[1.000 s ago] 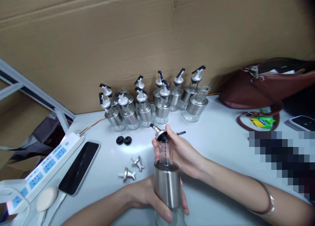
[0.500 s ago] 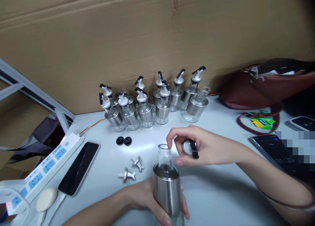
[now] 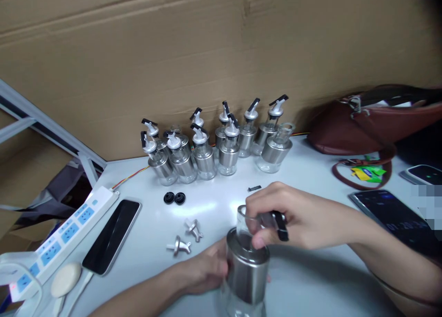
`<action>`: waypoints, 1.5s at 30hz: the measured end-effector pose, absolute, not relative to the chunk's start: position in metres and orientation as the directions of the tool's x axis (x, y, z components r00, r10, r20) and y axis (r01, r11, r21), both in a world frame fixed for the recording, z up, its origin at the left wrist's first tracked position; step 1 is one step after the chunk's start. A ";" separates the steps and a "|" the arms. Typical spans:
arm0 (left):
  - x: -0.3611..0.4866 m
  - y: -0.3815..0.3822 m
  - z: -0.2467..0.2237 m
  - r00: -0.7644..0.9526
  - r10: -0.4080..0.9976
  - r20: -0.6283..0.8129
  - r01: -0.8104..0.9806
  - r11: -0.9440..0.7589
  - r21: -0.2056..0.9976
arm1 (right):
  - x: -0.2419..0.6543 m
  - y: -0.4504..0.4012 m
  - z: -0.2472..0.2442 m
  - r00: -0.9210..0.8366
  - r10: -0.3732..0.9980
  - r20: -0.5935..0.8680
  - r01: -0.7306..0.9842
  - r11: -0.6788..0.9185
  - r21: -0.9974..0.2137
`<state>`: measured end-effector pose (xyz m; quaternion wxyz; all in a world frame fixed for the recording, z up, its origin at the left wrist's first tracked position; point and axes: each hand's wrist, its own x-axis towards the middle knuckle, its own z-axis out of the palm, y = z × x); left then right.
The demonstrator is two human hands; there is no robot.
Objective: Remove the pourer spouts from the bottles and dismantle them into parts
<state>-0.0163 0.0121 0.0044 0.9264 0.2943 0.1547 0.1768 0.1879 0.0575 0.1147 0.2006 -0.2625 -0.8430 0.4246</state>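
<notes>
With our left hand (image 3: 209, 268) we grip the clear glass bottle with a brushed-steel sleeve (image 3: 247, 273), fingers wrapped behind the sleeve; the bottle is at the near edge of view, neck uppermost. Our right hand (image 3: 299, 216) is closed around a silver pourer with a black lever (image 3: 281, 227), largely hidden by the fingers, while its thumb and forefinger sit at the bottle's neck; we cannot tell whether they press on the glass. Beyond the left hand, on the pale grey tabletop (image 3: 311, 176), we find two silver metal spouts (image 3: 178, 246) and two round black plastic caps (image 3: 174, 198). One flat black plastic lever (image 3: 254, 188) lies past the right hand, before the grouped sleeved glass bottles (image 3: 204, 159).
</notes>
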 end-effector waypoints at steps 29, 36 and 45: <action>-0.015 0.016 -0.005 0.845 0.452 -0.287 -0.304 0.846 0.438 | 0.225 0.114 0.081 -0.179 0.796 0.578 0.931 0.328 -0.163; -0.016 0.017 -0.005 0.847 0.449 -0.285 -0.301 0.846 0.440 | 0.225 0.122 0.069 -0.098 0.802 0.589 0.955 0.242 -0.171; -0.015 0.017 -0.004 0.848 0.448 -0.285 -0.302 0.848 0.435 | 0.227 0.129 0.062 -0.073 0.760 0.646 0.957 0.235 -0.169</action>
